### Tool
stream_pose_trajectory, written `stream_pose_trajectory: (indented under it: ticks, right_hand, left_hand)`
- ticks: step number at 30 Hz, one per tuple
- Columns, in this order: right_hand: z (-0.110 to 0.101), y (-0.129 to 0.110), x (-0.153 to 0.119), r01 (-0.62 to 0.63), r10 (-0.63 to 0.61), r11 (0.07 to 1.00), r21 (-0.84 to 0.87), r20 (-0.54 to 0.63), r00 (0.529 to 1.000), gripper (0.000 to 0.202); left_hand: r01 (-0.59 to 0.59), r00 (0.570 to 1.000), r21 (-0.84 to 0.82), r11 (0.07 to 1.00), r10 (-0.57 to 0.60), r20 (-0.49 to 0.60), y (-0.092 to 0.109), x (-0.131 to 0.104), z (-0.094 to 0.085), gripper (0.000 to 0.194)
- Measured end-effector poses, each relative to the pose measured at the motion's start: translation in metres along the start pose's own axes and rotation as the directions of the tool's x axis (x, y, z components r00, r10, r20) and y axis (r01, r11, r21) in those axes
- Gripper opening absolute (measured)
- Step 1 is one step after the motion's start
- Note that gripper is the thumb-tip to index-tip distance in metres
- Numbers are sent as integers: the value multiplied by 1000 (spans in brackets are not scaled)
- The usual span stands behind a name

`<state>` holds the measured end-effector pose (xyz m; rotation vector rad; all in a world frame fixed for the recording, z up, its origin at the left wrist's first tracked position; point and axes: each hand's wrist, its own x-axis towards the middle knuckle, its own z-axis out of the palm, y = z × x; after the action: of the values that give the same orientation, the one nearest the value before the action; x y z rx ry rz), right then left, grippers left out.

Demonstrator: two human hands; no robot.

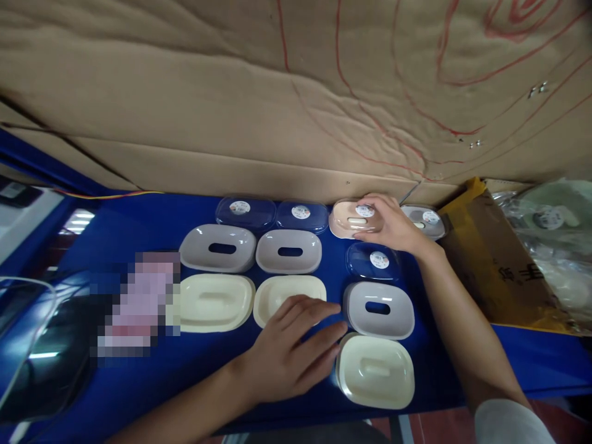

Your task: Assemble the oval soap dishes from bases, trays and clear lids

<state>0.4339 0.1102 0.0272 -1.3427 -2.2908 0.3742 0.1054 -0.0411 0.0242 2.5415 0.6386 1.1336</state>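
At the back of the table my right hand [388, 225] is closed around the right end of a pinkish-beige soap dish [345, 217] with a clear, labelled lid. Thumb and fingers are on opposite edges of it. My left hand [298, 348] is open, its fingers stretched toward the right, over the lower edge of a cream oval base [268, 299]. Just beyond those fingertips lie a grey slotted tray [400, 311] and another cream base [377, 388]. A clear lid with a round label [363, 262] lies below my right hand.
Two more clear lids [226, 213] [314, 216], grey trays [197, 246] [271, 250] and a cream base [198, 302] stand in rows on the blue table [139, 225]. A grey lidded dish [435, 228] sits beside a cardboard box [494, 265]. Bagged items [555, 240] lie right; cardboard [208, 111] walls the back.
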Motion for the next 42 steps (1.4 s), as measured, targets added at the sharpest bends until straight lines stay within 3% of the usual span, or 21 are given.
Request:
stream_pose_trajectory:
  ticks: [3, 6, 9, 11, 13, 15, 18, 21, 25, 27, 30, 36, 42]
  right_hand:
    - [-6, -3, 0, -10, 11, 1000, 15, -24, 1000, 64]
    - [-18, -14, -1, 6, -3, 998, 61, -37, 999, 66]
    - [-29, -43, -5, 33, -27, 986, 163, -39, 999, 69]
    - [-31, -72, -10, 52, -50, 974, 222, -13, 999, 71]
    - [-28, -103, -17, 81, -92, 966, 246, 34, 995, 76]
    - [-23, -130, -23, 115, -144, 963, 245, 105, 984, 84]
    - [-20, -148, -27, 131, -180, 955, 267, 167, 970, 90]
    - [-23, -133, -22, 87, -114, 959, 269, 88, 990, 80]
    - [-19, -71, -10, -16, 20, 999, 43, -112, 994, 72]
    - [-11, -36, -7, -73, 69, 997, -38, -92, 993, 68]
    - [4, -1, -6, -108, 110, 992, -62, 33, 993, 59]
    - [18, 8, -7, -134, 140, 988, -70, 93, 986, 58]
    - [8, -3, -4, -160, 164, 986, -44, 127, 978, 59]
  left_hand:
    - [86, 996, -78, 993, -89, -32, -2, 0, -4, 35]
    - [277, 957, -305, 911, -290, 4, -1, -1, -2, 38]
    - [460, 847, -602, 653, -525, 77, -3, -3, 4, 51]
    - [477, 772, -767, 429, -622, 133, -6, -3, 8, 75]
    - [447, 723, -861, 242, -665, 188, -9, -1, 9, 103]
    - [435, 684, -891, 132, -691, 231, -10, 2, 7, 114]
    - [452, 644, -890, 48, -708, 289, -9, 7, 2, 101]
    - [462, 621, -887, -14, -709, 334, -7, 10, 0, 84]
    - [469, 588, -883, -15, -741, 325, -6, 11, 1, 94]
    - [487, 591, -873, 4, -737, 327, -5, 10, 2, 101]
    - [510, 611, -859, 49, -724, 321, -5, 6, 3, 110]
    - [559, 604, -828, 34, -701, 379, -7, -3, 6, 121]
    - [556, 590, -831, 25, -717, 372, -9, 1, 5, 123]
